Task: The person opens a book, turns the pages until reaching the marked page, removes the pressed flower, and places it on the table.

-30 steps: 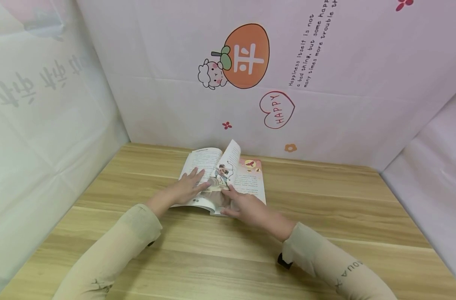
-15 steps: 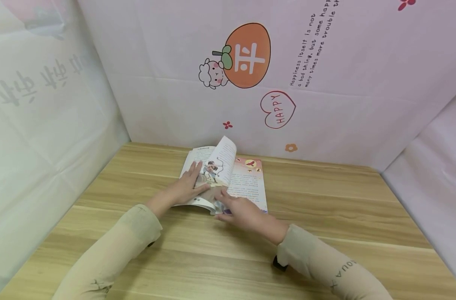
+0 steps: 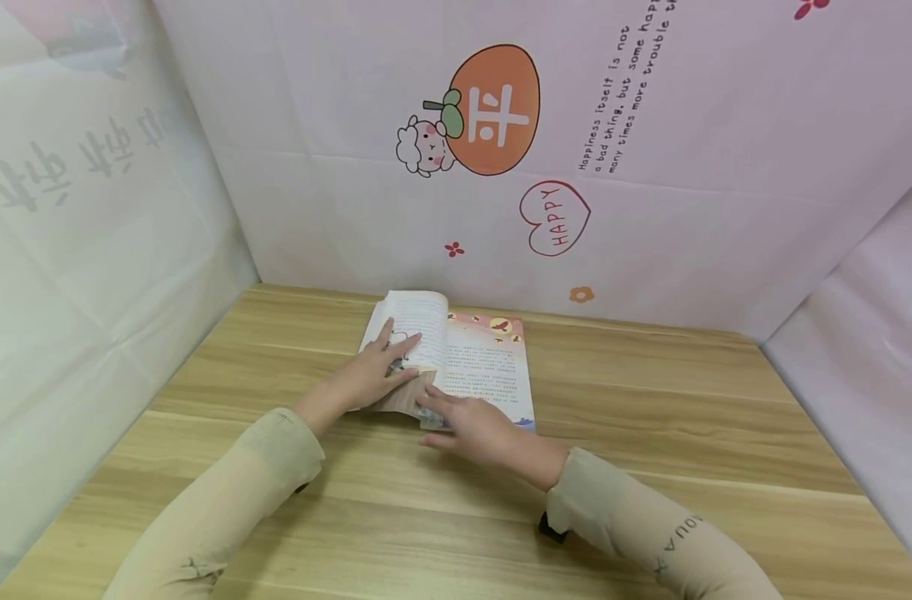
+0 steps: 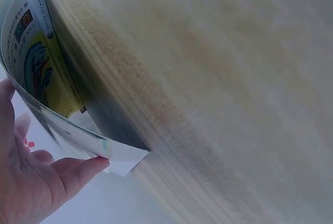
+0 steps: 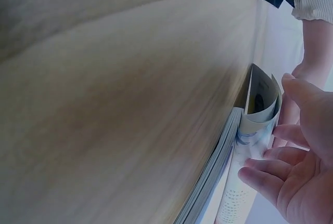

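An open illustrated book (image 3: 486, 371) lies on the wooden table, its left-hand pages curving up near the spine. My left hand (image 3: 369, 375) rests with spread fingers on the left page, partly covering a picture. In the left wrist view its thumb lies along the edge of the bowed pages (image 4: 62, 122). My right hand (image 3: 474, 425) is at the lower middle of the book, with fingers extended by the turned page near the spine. The right wrist view shows that hand (image 5: 309, 167) with loosely bent fingers beside the curved page (image 5: 239, 193), pinching nothing.
Bare wooden table (image 3: 651, 417) surrounds the book. Behind it stands a white cloth wall (image 3: 336, 217) with printed cartoons and lettering. More white cloth hangs at the left (image 3: 111, 275) and right sides.
A page with an archer picture, half raised before, has swung left and now lies over the left side under my left hand. My right hand has shifted slightly left and let the page go.
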